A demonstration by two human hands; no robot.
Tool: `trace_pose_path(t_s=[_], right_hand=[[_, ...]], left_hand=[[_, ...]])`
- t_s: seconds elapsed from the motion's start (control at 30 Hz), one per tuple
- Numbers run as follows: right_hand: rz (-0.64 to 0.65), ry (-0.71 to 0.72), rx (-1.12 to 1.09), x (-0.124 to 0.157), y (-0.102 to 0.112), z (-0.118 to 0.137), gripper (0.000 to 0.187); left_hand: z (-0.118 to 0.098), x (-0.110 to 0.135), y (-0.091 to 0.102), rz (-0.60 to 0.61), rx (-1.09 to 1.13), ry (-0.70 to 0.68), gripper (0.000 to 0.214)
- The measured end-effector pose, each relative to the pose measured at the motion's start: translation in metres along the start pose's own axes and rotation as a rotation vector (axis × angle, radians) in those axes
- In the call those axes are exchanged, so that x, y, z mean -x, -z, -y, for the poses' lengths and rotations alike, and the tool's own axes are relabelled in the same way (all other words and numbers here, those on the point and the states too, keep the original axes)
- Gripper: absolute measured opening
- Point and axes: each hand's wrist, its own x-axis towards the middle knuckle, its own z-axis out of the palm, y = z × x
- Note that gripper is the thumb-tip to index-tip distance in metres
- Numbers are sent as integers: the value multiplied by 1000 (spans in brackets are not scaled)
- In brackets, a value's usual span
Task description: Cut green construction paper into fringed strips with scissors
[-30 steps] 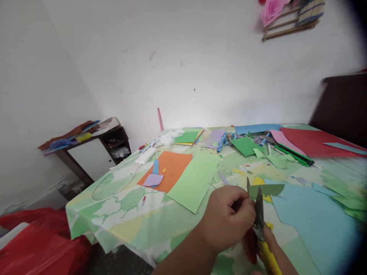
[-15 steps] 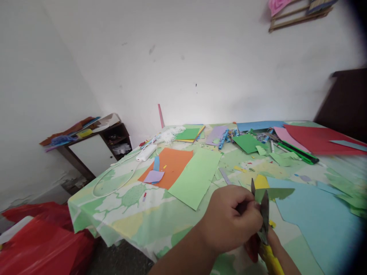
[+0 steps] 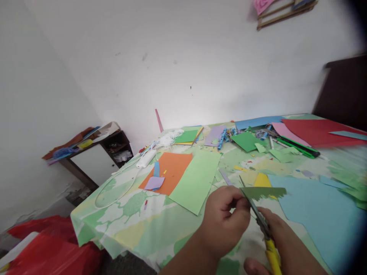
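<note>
My left hand [image 3: 225,219] is closed in a pinch on one end of a dark green paper strip [image 3: 265,192]. The strip's lower edge is cut into a ragged fringe, and its far end points right. In my right hand [image 3: 283,236] is a pair of scissors [image 3: 260,220] with yellow handles. Their blades are parted and cross by the strip's pinched end, close to my left fingers. Below the strip lies a large light blue sheet [image 3: 309,217], with a yellow paper piece [image 3: 262,180] at its left corner.
Light green paper [image 3: 197,179] overlaps an orange sheet [image 3: 174,168] at left. A white power strip [image 3: 146,158] with its cord lies beyond. At the back are a green paper square [image 3: 246,141], a green-edged cutter [image 3: 301,147] and a red sheet [image 3: 323,133]. Scraps litter the patterned tablecloth [image 3: 134,225].
The scissors have tilted left, and their blades now cross at the strip's pinched end. The strip has shifted slightly left and its fringe shows more. More of my right hand is visible.
</note>
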Motion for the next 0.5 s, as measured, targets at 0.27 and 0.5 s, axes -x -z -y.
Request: trace_pose_path(t_s=[0.27, 0.5], right_hand=[[-63, 275, 496, -8, 9, 11, 70], [-29, 261, 530, -6, 9, 10, 75]], left_hand=[[8, 6, -5, -87, 256, -55, 23], [9, 11, -11, -173, 323, -34, 29]])
